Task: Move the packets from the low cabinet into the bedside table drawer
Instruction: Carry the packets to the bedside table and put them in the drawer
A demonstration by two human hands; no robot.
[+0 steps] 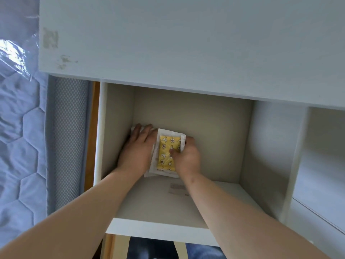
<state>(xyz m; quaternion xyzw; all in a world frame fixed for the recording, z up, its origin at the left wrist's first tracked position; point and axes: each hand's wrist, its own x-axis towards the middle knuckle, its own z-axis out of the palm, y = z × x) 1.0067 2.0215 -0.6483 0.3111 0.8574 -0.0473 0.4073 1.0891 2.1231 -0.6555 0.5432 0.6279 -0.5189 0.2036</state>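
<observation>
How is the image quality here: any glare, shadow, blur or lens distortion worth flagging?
Head view: glare whitens the clear plastic wrap on the quilted blue mattress at upper left; the interior of the white compartment is shaded, darkening the fingertips of the left hand; the yellow-patterned white packet pinched by the right hand is readable though soft; wide-angle distortion splays the compartment's walls.

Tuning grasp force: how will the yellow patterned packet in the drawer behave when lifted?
Probably floppy: the yellow packet is a thin flat pouch with a wrinkled border, so it may sag from one edge. Likely light: the right hand pinches it with thumb and fingers. Its wrapper looks like smooth film, possibly slippery.
</observation>
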